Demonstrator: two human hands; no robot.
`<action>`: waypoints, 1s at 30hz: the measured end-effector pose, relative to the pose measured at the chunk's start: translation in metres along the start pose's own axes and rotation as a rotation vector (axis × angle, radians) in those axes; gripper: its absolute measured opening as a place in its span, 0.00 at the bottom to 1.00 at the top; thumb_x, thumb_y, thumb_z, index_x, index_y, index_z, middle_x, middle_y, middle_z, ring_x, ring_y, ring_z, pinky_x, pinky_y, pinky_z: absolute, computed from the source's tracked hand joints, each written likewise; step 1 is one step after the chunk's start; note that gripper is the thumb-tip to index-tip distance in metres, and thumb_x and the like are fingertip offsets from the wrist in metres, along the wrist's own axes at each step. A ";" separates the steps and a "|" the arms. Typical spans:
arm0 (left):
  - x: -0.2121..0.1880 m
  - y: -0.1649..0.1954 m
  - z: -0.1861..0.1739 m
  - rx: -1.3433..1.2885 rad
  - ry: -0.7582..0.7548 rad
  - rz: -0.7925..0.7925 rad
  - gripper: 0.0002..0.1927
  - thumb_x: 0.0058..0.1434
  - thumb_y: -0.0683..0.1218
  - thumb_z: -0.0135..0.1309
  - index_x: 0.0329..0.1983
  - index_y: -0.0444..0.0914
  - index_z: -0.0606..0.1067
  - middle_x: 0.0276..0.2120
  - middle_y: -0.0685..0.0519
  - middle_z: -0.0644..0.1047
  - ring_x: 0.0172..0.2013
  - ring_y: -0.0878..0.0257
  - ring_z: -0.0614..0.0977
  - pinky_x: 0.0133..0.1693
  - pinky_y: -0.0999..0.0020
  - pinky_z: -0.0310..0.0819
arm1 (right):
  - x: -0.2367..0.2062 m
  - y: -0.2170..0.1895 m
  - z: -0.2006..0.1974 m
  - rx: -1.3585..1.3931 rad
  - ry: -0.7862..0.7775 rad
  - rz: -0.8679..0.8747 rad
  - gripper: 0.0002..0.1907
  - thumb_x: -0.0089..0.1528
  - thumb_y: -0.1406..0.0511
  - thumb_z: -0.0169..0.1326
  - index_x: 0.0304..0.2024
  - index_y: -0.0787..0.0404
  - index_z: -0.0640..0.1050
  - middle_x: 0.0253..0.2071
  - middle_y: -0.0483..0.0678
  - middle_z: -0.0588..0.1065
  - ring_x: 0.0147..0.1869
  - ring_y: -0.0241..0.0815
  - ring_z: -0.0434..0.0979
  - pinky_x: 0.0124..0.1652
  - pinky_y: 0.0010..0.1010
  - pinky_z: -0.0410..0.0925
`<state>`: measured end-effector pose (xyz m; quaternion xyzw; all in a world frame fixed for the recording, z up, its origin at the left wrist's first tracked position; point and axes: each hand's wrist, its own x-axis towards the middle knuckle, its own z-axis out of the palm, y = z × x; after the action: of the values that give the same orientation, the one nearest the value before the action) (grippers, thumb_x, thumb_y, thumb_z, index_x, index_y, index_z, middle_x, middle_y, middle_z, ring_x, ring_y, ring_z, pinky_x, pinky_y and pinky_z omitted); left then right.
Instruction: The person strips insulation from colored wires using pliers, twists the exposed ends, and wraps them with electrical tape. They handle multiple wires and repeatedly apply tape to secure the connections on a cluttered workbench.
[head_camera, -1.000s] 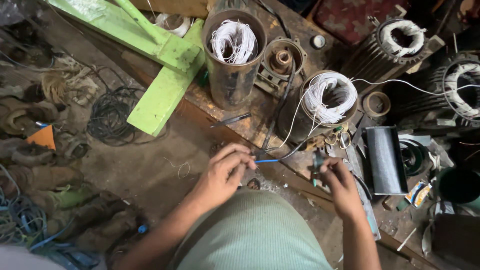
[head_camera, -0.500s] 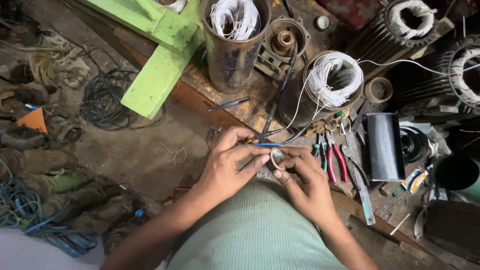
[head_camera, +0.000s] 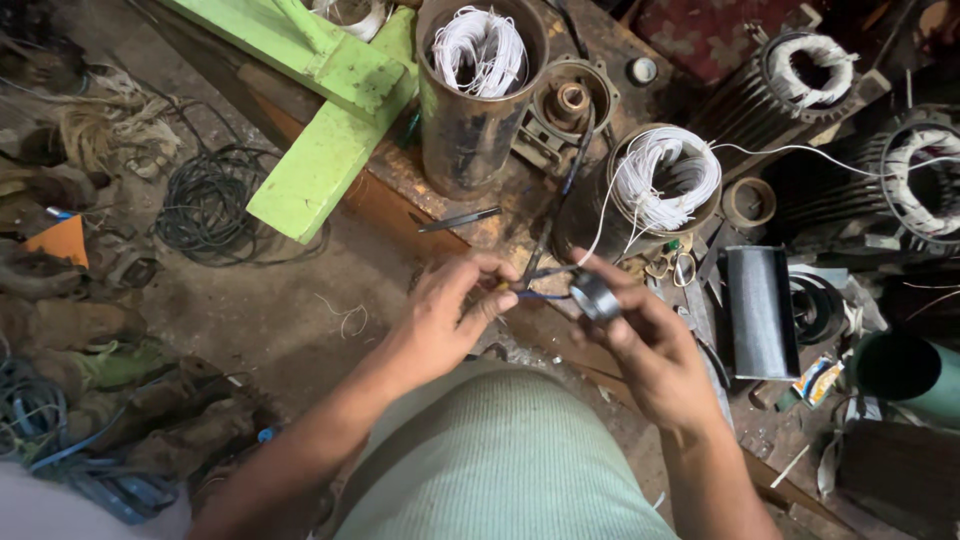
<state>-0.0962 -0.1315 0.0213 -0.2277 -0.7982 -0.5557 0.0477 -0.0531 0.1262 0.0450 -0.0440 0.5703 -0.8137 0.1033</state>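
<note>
Above a cluttered, rust-stained workbench (head_camera: 500, 215), a person's left hand (head_camera: 450, 315) pinches the end of a thin blue wire (head_camera: 535, 296) between thumb and fingertips, while the right hand (head_camera: 640, 345) closes around a small roll of dark tape (head_camera: 594, 296) held just beside it, thumb and forefinger clamped on the roll's rim. The wire runs the short gap between the two hands; where it ends under the fingers cannot be made out. A dark cable (head_camera: 560, 200) climbs from the hands toward a rusty motor stator (head_camera: 655, 190) packed with white winding wire (head_camera: 665, 175). A taller metal cylinder (head_camera: 470, 110) stands behind, also holding white wire. Green-painted wooden beams (head_camera: 320, 160) lie at upper left, cut off by the frame edge. Scissors (head_camera: 668, 265) sit half hidden behind the right hand. Coiled black wire (head_camera: 205, 205) rests on the floor. The person's pale green shirt (head_camera: 510, 460) blocks the lower bench.
</note>
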 end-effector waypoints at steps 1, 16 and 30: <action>0.003 -0.001 0.002 0.020 -0.015 0.010 0.13 0.66 0.46 0.58 0.50 0.36 0.75 0.44 0.49 0.82 0.47 0.55 0.84 0.55 0.56 0.71 | 0.007 -0.001 0.004 0.064 -0.019 0.017 0.11 0.68 0.63 0.57 0.47 0.64 0.74 0.76 0.60 0.63 0.51 0.46 0.77 0.53 0.39 0.71; 0.006 -0.010 -0.010 -0.234 0.021 -0.299 0.11 0.65 0.45 0.58 0.47 0.36 0.76 0.40 0.51 0.82 0.40 0.62 0.84 0.40 0.67 0.78 | 0.038 -0.017 0.018 -0.295 -0.142 -0.054 0.07 0.68 0.67 0.57 0.45 0.64 0.77 0.70 0.62 0.67 0.53 0.44 0.78 0.54 0.36 0.73; 0.001 -0.010 -0.006 -0.357 0.065 -0.295 0.20 0.65 0.43 0.59 0.60 0.38 0.76 0.37 0.52 0.83 0.38 0.66 0.84 0.45 0.71 0.79 | 0.052 0.003 0.046 -1.033 -0.002 -0.208 0.11 0.59 0.70 0.63 0.44 0.66 0.81 0.61 0.54 0.75 0.61 0.48 0.79 0.54 0.33 0.72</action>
<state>-0.1023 -0.1397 0.0158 -0.0955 -0.7100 -0.6959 -0.0495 -0.0952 0.0712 0.0556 -0.1464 0.8897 -0.4323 -0.0125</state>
